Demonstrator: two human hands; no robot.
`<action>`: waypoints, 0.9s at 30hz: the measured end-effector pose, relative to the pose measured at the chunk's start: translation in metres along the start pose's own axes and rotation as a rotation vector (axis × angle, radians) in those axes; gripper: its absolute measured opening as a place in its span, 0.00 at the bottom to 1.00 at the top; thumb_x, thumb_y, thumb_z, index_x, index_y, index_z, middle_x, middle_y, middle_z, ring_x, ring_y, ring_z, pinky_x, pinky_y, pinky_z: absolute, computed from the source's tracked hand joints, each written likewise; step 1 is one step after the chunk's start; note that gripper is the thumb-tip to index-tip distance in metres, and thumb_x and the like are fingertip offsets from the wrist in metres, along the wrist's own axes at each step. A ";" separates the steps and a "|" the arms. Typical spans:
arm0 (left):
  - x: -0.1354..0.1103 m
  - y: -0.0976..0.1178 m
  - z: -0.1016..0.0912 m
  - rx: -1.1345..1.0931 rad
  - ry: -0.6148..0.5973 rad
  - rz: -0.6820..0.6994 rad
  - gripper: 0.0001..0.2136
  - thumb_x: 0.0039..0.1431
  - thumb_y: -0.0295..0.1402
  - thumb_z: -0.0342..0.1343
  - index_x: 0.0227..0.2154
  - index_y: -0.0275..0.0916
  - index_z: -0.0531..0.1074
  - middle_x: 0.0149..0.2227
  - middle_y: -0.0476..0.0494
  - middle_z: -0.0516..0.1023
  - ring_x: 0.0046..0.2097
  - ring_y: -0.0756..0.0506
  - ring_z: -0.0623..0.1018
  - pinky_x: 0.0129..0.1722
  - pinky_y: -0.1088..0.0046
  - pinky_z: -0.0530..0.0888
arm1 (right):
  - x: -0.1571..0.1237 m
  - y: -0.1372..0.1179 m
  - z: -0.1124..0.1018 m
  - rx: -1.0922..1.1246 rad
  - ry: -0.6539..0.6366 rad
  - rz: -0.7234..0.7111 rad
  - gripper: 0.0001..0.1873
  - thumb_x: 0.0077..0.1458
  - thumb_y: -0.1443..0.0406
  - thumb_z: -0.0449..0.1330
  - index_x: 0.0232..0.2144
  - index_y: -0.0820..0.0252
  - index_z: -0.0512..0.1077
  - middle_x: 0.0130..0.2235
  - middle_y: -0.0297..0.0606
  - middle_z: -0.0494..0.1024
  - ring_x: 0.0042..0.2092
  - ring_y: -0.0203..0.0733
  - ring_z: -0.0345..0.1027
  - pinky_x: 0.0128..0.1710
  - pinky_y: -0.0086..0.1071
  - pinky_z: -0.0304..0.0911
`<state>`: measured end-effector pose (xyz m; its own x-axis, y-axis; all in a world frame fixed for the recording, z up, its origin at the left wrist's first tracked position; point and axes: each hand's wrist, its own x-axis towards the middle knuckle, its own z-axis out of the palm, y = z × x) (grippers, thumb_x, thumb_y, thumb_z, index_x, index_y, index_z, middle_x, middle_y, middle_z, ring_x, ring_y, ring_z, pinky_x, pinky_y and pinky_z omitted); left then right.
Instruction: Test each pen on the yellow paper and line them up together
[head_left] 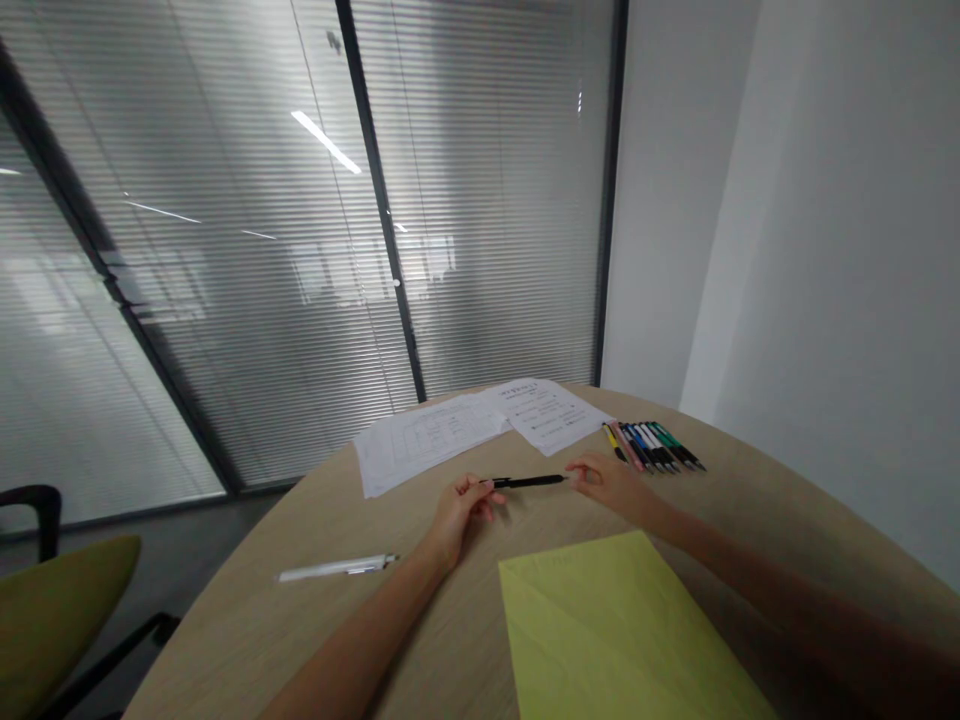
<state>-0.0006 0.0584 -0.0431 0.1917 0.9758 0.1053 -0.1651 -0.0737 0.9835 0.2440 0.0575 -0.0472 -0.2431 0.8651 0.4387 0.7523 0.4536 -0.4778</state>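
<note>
Head view, close in on the fingers. Left hand: fingers pinched on the near end of a slim black pen, clearly gripping it. Pen lies roughly level, just above the worktop, pointing across toward the other hand. Right hand: fingers loosely curled, thumb and forefinger parted around the pen's far tip. Tip sits right by them; contact cannot be told from this angle, nor whether they are gripping.

Below the hands, a sheet of yellow-green paper or card lies at a slant on the worktop, its far corner just short of the right wrist. Left of the left hand, a white pen lies on its side, silver clip showing, well apart from the fingers.

Beyond the black pen, two overlapping printed sheets with diagrams and small text, too small to read. To their right, a tight row of pens in yellow, pink, blue, black and green, laid side by side and fanned slightly.

Worktop is pale wood with a curved edge. Farther out: an olive-seated chair at left, glass partition with slatted blinds behind, plain white wall at right.
</note>
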 end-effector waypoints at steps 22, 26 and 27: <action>-0.001 0.000 0.002 0.040 -0.009 0.002 0.09 0.43 0.32 0.58 0.17 0.36 0.63 0.21 0.44 0.77 0.16 0.53 0.66 0.20 0.76 0.59 | -0.005 -0.008 0.007 -0.095 -0.069 0.095 0.09 0.48 0.70 0.52 0.28 0.60 0.73 0.33 0.39 0.76 0.36 0.39 0.68 0.37 0.30 0.59; 0.000 -0.001 0.002 0.016 -0.004 0.005 0.08 0.43 0.31 0.58 0.17 0.36 0.64 0.21 0.44 0.77 0.16 0.53 0.66 0.20 0.77 0.59 | -0.005 -0.016 0.003 -0.067 -0.063 0.142 0.09 0.48 0.70 0.52 0.27 0.61 0.73 0.30 0.39 0.76 0.33 0.39 0.68 0.33 0.29 0.59; 0.000 -0.001 0.001 0.004 -0.002 0.004 0.08 0.43 0.31 0.58 0.17 0.36 0.64 0.21 0.44 0.77 0.16 0.53 0.66 0.20 0.77 0.59 | -0.005 -0.018 0.002 -0.055 -0.070 0.168 0.09 0.48 0.69 0.52 0.27 0.61 0.73 0.28 0.39 0.76 0.31 0.38 0.68 0.31 0.28 0.59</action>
<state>0.0009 0.0582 -0.0437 0.1926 0.9752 0.1094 -0.1620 -0.0783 0.9837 0.2306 0.0455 -0.0422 -0.1521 0.9413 0.3014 0.8180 0.2910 -0.4962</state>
